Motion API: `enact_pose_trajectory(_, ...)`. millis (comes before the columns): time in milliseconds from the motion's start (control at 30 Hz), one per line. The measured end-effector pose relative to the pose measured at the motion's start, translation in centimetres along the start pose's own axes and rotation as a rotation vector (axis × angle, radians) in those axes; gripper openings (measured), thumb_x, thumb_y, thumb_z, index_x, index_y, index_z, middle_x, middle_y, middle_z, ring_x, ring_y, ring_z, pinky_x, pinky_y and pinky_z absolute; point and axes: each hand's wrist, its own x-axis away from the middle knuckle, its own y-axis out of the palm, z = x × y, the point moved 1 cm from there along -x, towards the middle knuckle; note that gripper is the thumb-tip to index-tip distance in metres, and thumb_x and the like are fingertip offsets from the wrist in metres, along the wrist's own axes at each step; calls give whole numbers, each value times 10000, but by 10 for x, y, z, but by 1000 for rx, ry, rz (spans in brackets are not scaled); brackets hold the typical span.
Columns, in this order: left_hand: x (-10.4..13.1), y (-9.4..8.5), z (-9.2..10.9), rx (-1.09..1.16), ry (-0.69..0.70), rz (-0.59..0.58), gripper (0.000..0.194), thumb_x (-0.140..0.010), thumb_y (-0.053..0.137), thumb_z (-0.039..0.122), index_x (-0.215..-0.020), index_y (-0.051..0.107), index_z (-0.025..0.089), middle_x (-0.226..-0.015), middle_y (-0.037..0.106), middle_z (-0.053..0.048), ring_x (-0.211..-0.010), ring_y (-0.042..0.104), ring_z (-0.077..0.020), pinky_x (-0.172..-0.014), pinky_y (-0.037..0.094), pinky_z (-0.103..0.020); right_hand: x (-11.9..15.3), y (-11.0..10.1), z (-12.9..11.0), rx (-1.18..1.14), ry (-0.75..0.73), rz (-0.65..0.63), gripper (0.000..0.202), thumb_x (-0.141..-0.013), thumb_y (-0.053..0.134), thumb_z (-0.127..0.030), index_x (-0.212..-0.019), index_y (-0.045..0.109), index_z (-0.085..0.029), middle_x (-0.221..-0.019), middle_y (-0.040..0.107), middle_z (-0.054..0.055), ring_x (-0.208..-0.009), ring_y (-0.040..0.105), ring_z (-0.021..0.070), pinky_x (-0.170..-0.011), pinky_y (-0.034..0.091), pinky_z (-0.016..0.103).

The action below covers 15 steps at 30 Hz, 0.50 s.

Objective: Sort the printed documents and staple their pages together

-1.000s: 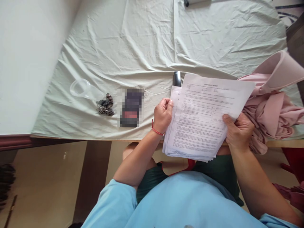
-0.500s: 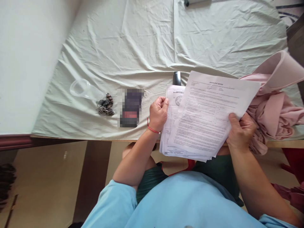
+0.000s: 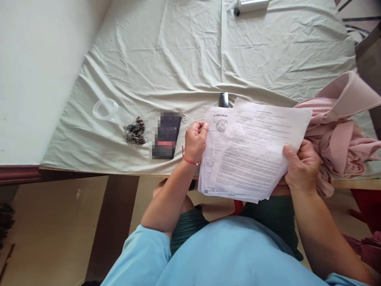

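Observation:
My left hand pinches the left edge of a stack of printed papers, thumb on top. A round stamp and a barcode show on its uncovered strip. Over the stack, shifted to the right, lies a printed sheet dense with small text. My right hand is closed on that sheet's right edge, thumb on top and fingers underneath. The papers are tilted above the table's front edge and my lap. Behind their top edge a dark stapler-like object is partly hidden.
A pixelated phone lies left of my left hand, with a bunch of keys and a clear plastic cup farther left. Bunched pink cloth is at the right. A white box stands at the back of the cloth-covered table.
The top sheet and my right hand have moved slightly left and down, so the sheet's right corner is nearer the stack. The camera view has shifted a little. Both hands keep their hold.

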Motion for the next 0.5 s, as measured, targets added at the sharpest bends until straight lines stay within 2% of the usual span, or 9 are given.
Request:
enact_pose_trajectory(100, 0, 1, 2, -7, -5, 5, 189, -914, 706, 324, -786, 655, 194, -681, 598, 16, -652, 543, -124, -637, 449, -247, 6, 3, -5, 71, -17, -101, 348, -820, 847, -385, -1113, 711, -252, -961, 757, 10, -761, 674, 162, -666, 574, 298)
enact_pose_trajectory(233, 1, 2, 4, 23, -36, -1, 142, -918, 692, 292, -825, 678, 186, -722, 648, 7, -653, 547, -116, -629, 451, -237, 12, 10, -10, 182, -30, -195, 392, -856, 815, -405, -1204, 692, -275, -955, 766, 6, -722, 685, 170, -608, 568, 290)
enact_pose_trajectory(500, 3, 1, 6, 76, -63, -13, 170, -948, 673, 293, -818, 665, 184, -727, 646, 2, -641, 546, -114, -609, 448, -233, 15, 27, -20, 295, -50, -234, 396, -875, 780, -376, -1239, 670, -265, -889, 777, -8, -698, 694, 167, -589, 552, 282)
